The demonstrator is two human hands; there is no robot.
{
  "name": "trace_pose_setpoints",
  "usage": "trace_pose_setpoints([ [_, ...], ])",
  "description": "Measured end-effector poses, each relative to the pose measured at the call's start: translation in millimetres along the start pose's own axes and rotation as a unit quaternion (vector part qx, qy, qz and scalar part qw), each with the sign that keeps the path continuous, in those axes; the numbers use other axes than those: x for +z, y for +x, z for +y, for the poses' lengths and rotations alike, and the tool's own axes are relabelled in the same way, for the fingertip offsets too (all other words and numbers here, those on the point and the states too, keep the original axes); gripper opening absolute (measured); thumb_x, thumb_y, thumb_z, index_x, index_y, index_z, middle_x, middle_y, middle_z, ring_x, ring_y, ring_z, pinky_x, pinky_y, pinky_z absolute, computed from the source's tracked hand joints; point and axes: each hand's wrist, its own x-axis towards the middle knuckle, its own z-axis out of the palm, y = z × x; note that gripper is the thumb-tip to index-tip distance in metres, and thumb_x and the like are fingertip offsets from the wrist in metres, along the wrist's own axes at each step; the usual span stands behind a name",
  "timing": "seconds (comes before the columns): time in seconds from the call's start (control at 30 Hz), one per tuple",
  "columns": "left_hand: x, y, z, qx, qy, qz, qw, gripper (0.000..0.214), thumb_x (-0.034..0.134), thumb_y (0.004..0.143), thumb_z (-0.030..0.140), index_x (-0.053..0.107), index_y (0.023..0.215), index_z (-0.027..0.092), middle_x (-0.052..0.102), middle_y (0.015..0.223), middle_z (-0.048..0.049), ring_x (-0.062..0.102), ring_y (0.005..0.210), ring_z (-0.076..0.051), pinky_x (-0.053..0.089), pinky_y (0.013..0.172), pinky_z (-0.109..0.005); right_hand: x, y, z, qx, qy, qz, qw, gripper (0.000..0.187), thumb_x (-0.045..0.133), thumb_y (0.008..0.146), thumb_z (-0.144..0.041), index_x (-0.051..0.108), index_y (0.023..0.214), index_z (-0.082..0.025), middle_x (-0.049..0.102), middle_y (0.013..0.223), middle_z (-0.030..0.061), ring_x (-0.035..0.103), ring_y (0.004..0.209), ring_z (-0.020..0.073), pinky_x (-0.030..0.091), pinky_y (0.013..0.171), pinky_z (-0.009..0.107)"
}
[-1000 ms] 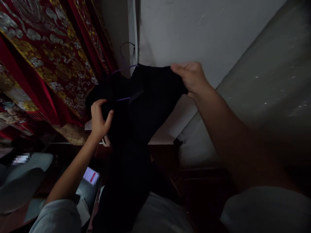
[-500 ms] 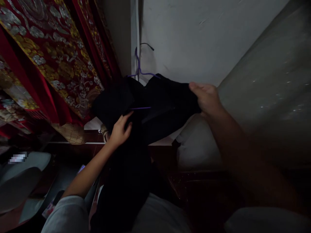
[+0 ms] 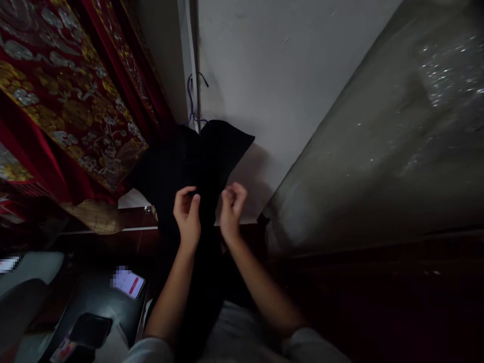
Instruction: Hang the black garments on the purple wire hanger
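A black garment (image 3: 166,169) hangs on a purple hanger (image 3: 191,103) at the wall's corner strip, its right shoulder spread into a point. My left hand (image 3: 186,214) is in front of the garment, fingers curled and thumb apart, with a dark gap between them. Beside the garment's right edge is my right hand (image 3: 232,209), its fingers bent in towards the thumb. Whether black cloth lies between those fingers is too dark to tell. The lower part of the garment fades into shadow between my forearms.
Red curtains (image 3: 71,101) with gold and silver patterns hang at the left. A lit phone (image 3: 130,283) and a dark phone-like object (image 3: 91,330) lie on a black surface (image 3: 104,297). A large plastic-covered thing (image 3: 340,166) leans along the pale wall (image 3: 280,75) at right.
My right hand has let go of the garment's right side and come in to the middle, near my left hand. That side has dropped. The view has shifted, showing more of the phone.
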Motion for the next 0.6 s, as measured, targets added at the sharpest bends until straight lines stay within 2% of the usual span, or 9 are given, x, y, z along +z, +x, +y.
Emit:
trace_pose_setpoints([
  [0.07, -1.8, -9, 3, -0.013, -0.058, 0.045, 0.997, 0.037, 0.076, 0.09, 0.028, 0.062, 0.124, 0.025, 0.061, 0.086, 0.0014, 0.059, 0.073, -0.01, 0.048, 0.068, -0.019, 4, -29, 16, 0.142, 0.031, -0.083, 0.986, 0.05, 0.061, 0.085, -0.06, 0.051, 0.114, -0.021, 0.064, 0.101, 0.0075, 0.062, 0.084, 0.0183, 0.054, 0.078, 0.034],
  [0.1, -2.5, -13, 4, -0.025, -0.088, 0.059, 0.994, 0.044, 0.078, 0.088, 0.028, 0.058, 0.128, 0.027, 0.061, 0.085, 0.0027, 0.058, 0.069, -0.008, 0.047, 0.064, -0.017, 5, -38, 22, 0.183, 0.041, -0.13, 0.974, 0.049, 0.062, 0.083, -0.063, 0.054, 0.105, -0.02, 0.063, 0.092, 0.0055, 0.06, 0.075, 0.017, 0.052, 0.071, 0.031],
  [0.17, -3.2, -19, 7, -0.06, -0.135, 0.06, 0.987, 0.051, 0.081, 0.085, 0.03, 0.054, 0.129, 0.03, 0.061, 0.086, 0.0038, 0.057, 0.063, -0.007, 0.046, 0.057, -0.016, 3, -46, 24, 0.218, 0.063, -0.223, 0.948, 0.049, 0.061, 0.082, -0.068, 0.056, 0.09, -0.02, 0.062, 0.077, 0.0027, 0.057, 0.066, 0.0153, 0.047, 0.063, 0.028],
  [0.23, -3.3, -22, 10, -0.089, -0.156, 0.044, 0.983, 0.051, 0.083, 0.083, 0.034, 0.056, 0.125, 0.029, 0.061, 0.087, 0.0037, 0.056, 0.059, -0.006, 0.044, 0.05, -0.015, -1, -44, 16, 0.214, 0.093, -0.274, 0.933, 0.05, 0.057, 0.086, -0.069, 0.056, 0.08, -0.02, 0.061, 0.07, 0.0019, 0.057, 0.064, 0.0153, 0.046, 0.062, 0.028],
  [0.3, -3.7, -22, 15, -0.098, -0.161, 0.025, 0.982, 0.047, 0.084, 0.081, 0.034, 0.06, 0.12, 0.026, 0.063, 0.086, 0.0032, 0.056, 0.057, -0.006, 0.043, 0.048, -0.015, -5, -39, 4, 0.21, 0.115, -0.282, 0.929, 0.05, 0.055, 0.087, -0.069, 0.055, 0.076, -0.021, 0.061, 0.066, 0.0012, 0.057, 0.063, 0.0157, 0.046, 0.062, 0.028],
  [0.4, -7.0, -21, 22, -0.079, -0.154, 0.014, 0.985, 0.039, 0.082, 0.083, 0.029, 0.063, 0.116, 0.024, 0.066, 0.085, 0.0026, 0.059, 0.059, -0.006, 0.048, 0.053, -0.016, -13, -33, -15, 0.184, 0.101, -0.27, 0.94, 0.045, 0.061, 0.086, -0.063, 0.057, 0.072, -0.021, 0.056, 0.059, -0.001, 0.053, 0.057, 0.0141, 0.043, 0.056, 0.027],
  [0.53, -16.5, -24, 12, -0.072, -0.098, -0.015, 0.992, 0.029, 0.071, 0.091, 0.026, 0.061, 0.118, 0.021, 0.073, 0.087, -0.002, 0.071, 0.079, -0.013, 0.058, 0.079, -0.025, -23, -28, -33, 0.167, 0.094, -0.256, 0.947, 0.037, 0.062, 0.09, -0.052, 0.068, 0.076, -0.019, 0.055, 0.057, -0.0017, 0.048, 0.053, 0.0108, 0.038, 0.053, 0.024],
  [0.6, -20.8, -28, -1, -0.084, -0.054, -0.058, 0.993, 0.026, 0.071, 0.088, 0.022, 0.062, 0.112, 0.019, 0.076, 0.093, -0.0051, 0.073, 0.09, -0.017, 0.058, 0.088, -0.03, -28, -26, -40, 0.175, 0.095, -0.276, 0.94, 0.037, 0.061, 0.091, -0.049, 0.073, 0.077, -0.017, 0.056, 0.056, -0.0009, 0.048, 0.051, 0.0101, 0.037, 0.052, 0.023],
])
